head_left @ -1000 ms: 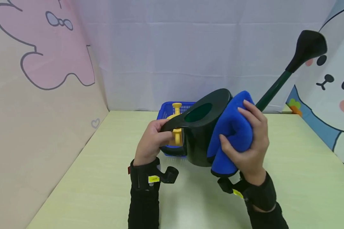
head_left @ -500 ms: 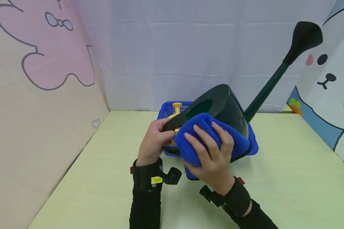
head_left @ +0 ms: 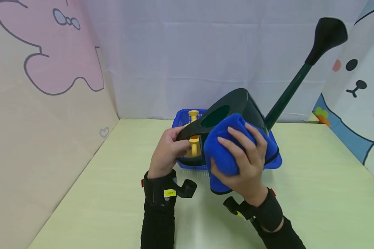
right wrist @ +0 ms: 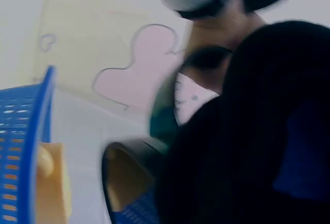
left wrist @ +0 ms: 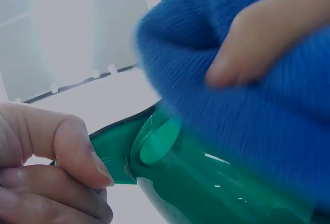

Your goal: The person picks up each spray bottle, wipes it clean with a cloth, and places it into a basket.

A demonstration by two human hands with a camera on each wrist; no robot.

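A dark green watering can point(head_left: 233, 100) is held up over the table, its long spout rising to the right and ending in a black head point(head_left: 330, 33). My left hand point(head_left: 168, 150) grips its handle, with thumb and fingers curled round it in the left wrist view. My right hand point(head_left: 244, 160) holds a bunched blue cloth point(head_left: 221, 148) against the near side of the can's body. In the left wrist view the cloth point(left wrist: 206, 80) covers part of the green body point(left wrist: 206, 193). Much of that near side is hidden behind cloth and fingers.
Behind the can stands a blue plastic basket point(head_left: 182, 116) with a yellow object point(head_left: 193, 117) in it. The pale table point(head_left: 127, 214) runs back to a white curtain point(head_left: 180, 62). Cartoon-printed walls point(head_left: 59, 145) flank both sides.
My right hand with the cloth has moved left from the can's far right end to its near side, then slightly back right. The spout has tilted upward a little; my left hand keeps its grip.
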